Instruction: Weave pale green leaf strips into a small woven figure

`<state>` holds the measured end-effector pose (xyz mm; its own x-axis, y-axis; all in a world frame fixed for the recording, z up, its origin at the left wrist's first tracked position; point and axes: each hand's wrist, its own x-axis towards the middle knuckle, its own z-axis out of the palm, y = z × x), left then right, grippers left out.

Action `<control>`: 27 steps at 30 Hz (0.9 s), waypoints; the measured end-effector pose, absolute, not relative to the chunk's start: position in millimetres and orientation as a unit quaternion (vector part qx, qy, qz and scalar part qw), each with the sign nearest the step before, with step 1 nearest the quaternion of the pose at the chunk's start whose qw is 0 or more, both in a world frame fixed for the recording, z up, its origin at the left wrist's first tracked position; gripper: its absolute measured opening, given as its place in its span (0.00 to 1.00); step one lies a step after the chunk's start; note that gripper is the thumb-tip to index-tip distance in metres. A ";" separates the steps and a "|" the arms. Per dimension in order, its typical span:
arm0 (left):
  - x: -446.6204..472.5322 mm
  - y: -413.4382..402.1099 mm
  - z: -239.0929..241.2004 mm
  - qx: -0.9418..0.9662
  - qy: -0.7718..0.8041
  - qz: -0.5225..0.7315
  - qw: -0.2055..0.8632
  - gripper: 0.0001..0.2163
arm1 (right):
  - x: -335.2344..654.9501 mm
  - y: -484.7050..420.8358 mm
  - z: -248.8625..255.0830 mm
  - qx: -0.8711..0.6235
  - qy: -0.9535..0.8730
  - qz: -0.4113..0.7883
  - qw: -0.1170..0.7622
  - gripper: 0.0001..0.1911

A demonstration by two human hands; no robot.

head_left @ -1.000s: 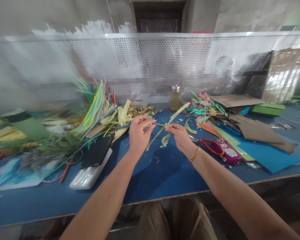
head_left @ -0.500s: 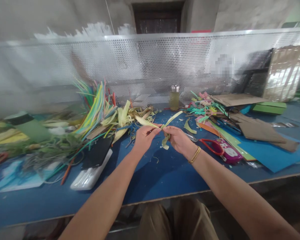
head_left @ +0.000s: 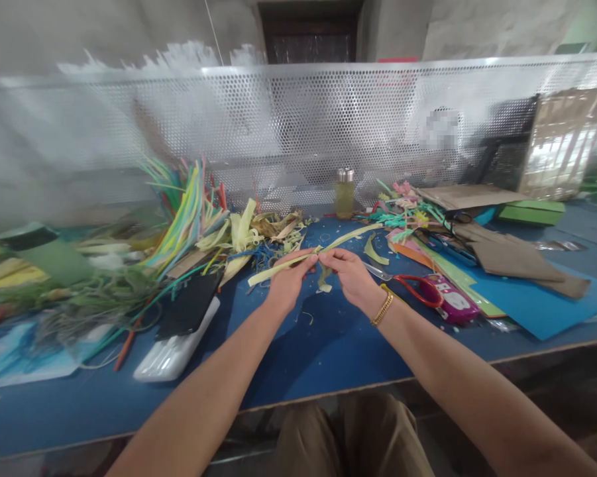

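Over the middle of the blue table, my left hand [head_left: 289,278] and my right hand [head_left: 346,270] meet, thumbs and fingertips pinched on a pale green corn husk strip [head_left: 356,235]. One end of the strip reaches out to the right, the other to the left across the back of my left hand. Below my right fingers hangs a crumpled husk piece [head_left: 324,281]. The point where the strips cross is partly covered by my fingers. Close to my right wrist lie red-handled scissors [head_left: 420,291]; a loose curled husk [head_left: 376,250] sits beyond that hand.
Left stand a black phone [head_left: 189,305] on a white case [head_left: 176,358], a bundle of coloured stems [head_left: 183,212] and a husk pile [head_left: 243,228]. A lighter [head_left: 344,193] stands behind. Right are a purple box [head_left: 454,299], blue paper [head_left: 521,301] and brown cardboard [head_left: 511,255]. Perforated metal [head_left: 318,119] borders the back.
The husk ends have swung from raised to flatter, one now stretched left over my left hand and one farther right. Both hands stay pinched together; the view has shifted slightly.
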<state>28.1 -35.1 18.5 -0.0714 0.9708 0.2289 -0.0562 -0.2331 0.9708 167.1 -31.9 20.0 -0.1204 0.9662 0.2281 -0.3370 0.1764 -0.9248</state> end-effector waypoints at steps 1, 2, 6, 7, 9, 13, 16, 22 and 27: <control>27.2 -34.3 18.3 0.520 0.439 0.588 0.437 0.15 | 167.3 -31.2 19.4 -0.318 -0.511 0.548 0.581 0.15; 26.3 -33.6 18.3 0.517 0.441 0.592 0.433 0.14 | 167.5 -30.4 18.9 -0.321 -0.523 0.536 0.580 0.14; 23.8 -31.3 19.9 0.487 0.449 0.611 0.433 0.13 | 167.1 -27.9 16.4 -0.341 -0.559 0.490 0.576 0.11; 23.5 -30.6 20.3 0.476 0.448 0.617 0.438 0.13 | 166.9 -27.6 15.7 -0.355 -0.559 0.474 0.580 0.12; 23.0 -28.9 20.9 0.457 0.446 0.628 0.445 0.13 | 167.1 -28.0 15.0 -0.379 -0.561 0.442 0.589 0.14; 19.6 -23.2 20.0 0.426 0.434 0.658 0.444 0.13 | 170.2 -34.3 20.2 -0.343 -0.628 0.407 0.568 0.09; 15.3 -18.9 17.7 0.404 0.427 0.678 0.440 0.14 | 175.0 -41.3 28.3 -0.285 -0.686 0.401 0.536 0.07; 11.8 -18.1 17.2 0.404 0.431 0.668 0.453 0.14 | 181.2 -43.7 34.4 -0.244 -0.778 0.260 0.518 0.15; 14.2 -19.9 19.4 0.435 0.431 0.645 0.458 0.10 | 182.1 -43.4 35.9 -0.271 -0.770 0.124 0.564 0.08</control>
<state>14.2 -19.9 19.4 -0.2019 0.9652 0.1664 -0.2156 -0.2096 0.9537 182.1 -43.4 35.9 -0.2161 0.5578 0.8013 0.2769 0.8220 -0.4976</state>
